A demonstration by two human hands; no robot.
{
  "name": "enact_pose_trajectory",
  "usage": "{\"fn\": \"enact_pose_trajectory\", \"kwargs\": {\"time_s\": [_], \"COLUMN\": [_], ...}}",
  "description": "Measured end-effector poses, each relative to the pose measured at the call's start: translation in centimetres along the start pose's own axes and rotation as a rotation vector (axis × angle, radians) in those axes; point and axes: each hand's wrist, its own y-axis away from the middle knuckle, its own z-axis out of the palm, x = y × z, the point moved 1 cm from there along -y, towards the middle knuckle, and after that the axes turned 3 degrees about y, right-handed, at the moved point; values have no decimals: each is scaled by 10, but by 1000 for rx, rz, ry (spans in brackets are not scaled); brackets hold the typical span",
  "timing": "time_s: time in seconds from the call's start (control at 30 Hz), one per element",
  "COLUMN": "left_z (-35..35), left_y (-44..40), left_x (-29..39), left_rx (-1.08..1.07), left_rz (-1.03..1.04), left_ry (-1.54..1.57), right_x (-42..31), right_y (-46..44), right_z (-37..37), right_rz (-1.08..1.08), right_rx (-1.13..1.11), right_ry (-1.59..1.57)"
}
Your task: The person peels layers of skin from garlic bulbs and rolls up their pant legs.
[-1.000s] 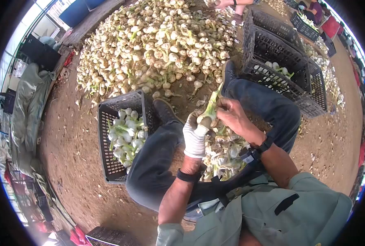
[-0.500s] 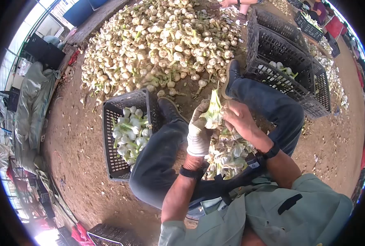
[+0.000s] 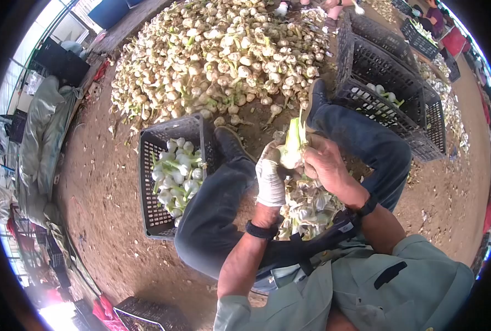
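Note:
My left hand [image 3: 270,177], in a whitish glove, is closed on a garlic bulb [image 3: 293,150] with its pale green stalk pointing up. From the other side my bare right hand [image 3: 327,165] grips the same bulb, its fingers curled against the bulb and the base of the stalk. The fingertips are partly hidden. Below both hands, between my legs, lies a heap of papery garlic skins [image 3: 306,212]. A black plastic crate [image 3: 158,225] beside my left leg contains several cleaned white garlic bulbs [image 3: 177,172] with green stalks.
A large pile of unpeeled garlic [image 3: 212,60] spreads over the dirt floor ahead. Stacked black crates [image 3: 380,71] stand beyond my right leg, with some garlic inside. Another person's hand [image 3: 332,4] shows at the top. A dark crate [image 3: 151,315] sits at bottom left.
The garlic bulb has turned more upright and moved slightly right, showing more of its green stalk. Both hands remain on it. A garlic bulb now shows near the other person's hand.

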Motion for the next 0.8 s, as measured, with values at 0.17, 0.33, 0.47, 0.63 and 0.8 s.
{"fn": "enact_pose_trajectory", "kwargs": {"time_s": [0.17, 0.33, 0.47, 0.63, 0.8], "left_z": [10, 2, 1, -4, 9], "left_y": [-1, -3, -8, -4, -1], "left_x": [6, 2, -7, -4, -9], "left_rx": [137, 84, 176, 19, 57], "left_rz": [-166, -189, -126, -127, 259], "left_ry": [199, 259, 106, -34, -357], "right_x": [5, 9, 14, 9, 16], "right_y": [1, 4, 4, 5, 1], "right_z": [1, -4, -13, 0, -8], "right_rz": [26, 21, -87, -382, -395], "right_rx": [-49, -196, 11, 62, 112], "right_ry": [-137, -262, 82, 496, 499]}}
